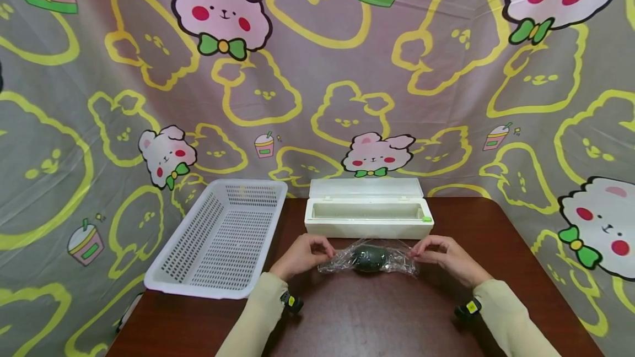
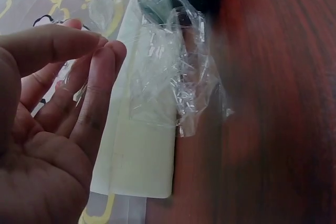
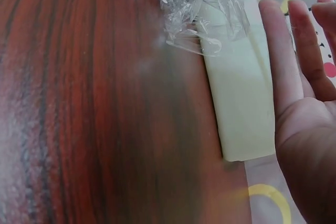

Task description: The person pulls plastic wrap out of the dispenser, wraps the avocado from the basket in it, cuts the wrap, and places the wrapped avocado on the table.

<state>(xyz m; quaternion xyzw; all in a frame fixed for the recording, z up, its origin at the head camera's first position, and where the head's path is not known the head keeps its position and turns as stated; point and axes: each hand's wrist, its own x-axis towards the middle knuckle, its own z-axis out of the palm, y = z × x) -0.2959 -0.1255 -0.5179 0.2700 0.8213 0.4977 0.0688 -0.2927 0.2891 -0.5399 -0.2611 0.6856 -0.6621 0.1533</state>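
A dark green oval fruit or vegetable (image 1: 369,258) lies on the table inside crumpled clear plastic wrap (image 1: 342,261), whose loose ends spread to both sides. At the left end, my left hand (image 1: 306,255) pinches the film; in the left wrist view its thumb and fingertip (image 2: 116,52) meet. My right hand (image 1: 448,258) pinches the opposite end, with other fingers (image 3: 278,51) held out straight in the right wrist view. Its pinch is partly cut off there. The wrap's crumpled lower edge hangs over the table beside the hands.
Just behind the wrapped thing stands a long cream box (image 1: 369,230), its lid (image 1: 366,187) raised and a small green piece at its right end. On the left is a white perforated basket (image 1: 168,285). A patterned cloth hangs behind the brown table (image 1: 367,318).
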